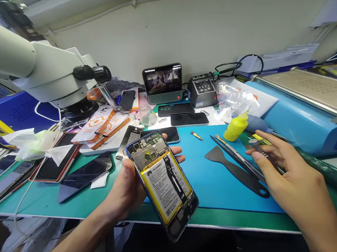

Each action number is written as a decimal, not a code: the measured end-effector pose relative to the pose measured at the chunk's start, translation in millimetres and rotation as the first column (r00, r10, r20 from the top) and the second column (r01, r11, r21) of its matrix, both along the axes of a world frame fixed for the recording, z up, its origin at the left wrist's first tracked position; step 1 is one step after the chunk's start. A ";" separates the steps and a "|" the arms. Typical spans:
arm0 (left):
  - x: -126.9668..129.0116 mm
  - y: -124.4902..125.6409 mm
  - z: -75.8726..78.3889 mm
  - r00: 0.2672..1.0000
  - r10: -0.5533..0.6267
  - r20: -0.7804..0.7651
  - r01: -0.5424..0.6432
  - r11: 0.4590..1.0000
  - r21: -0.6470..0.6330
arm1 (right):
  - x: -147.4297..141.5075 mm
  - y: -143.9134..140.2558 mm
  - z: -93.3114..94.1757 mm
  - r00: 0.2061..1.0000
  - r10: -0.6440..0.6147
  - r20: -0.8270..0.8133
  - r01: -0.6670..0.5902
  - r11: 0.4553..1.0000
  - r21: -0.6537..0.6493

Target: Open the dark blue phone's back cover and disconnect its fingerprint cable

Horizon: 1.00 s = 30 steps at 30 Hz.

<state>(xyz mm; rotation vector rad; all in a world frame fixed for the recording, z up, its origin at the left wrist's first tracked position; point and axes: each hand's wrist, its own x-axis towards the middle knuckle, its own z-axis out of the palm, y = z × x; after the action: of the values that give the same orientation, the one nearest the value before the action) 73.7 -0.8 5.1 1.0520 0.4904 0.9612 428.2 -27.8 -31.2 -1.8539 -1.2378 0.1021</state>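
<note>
Head view: the opened phone (164,183), back cover off, is tilted above the near edge of the counter (84,205), left of the black scraper (241,173). Judged handling: light and stiff, with smooth edges liable to slip; the exposed board (150,152) and battery (165,187) appear fragile. Recommended hold: the side edges, clear of both. Left hand (129,187) grasps the phone by its sides, thumb on the left edge, fingertips beyond the right. Right hand (291,175), fingers half curled, pinches a slim metal-ended tool (254,142), possibly a screwdriver.
</note>
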 end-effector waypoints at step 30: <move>0.8 12.3 -16.7 0.389 0.641 -0.662 0.467 0.481 0.741 | -2.1 -4.8 -4.8 0.992 0.111 0.064 -0.113 0.993 0.021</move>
<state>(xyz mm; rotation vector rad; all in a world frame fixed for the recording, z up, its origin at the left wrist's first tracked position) 74.5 11.5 -11.6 2.7030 1.0660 0.5566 426.1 -32.6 -36.0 -1.7780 -1.3807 0.0904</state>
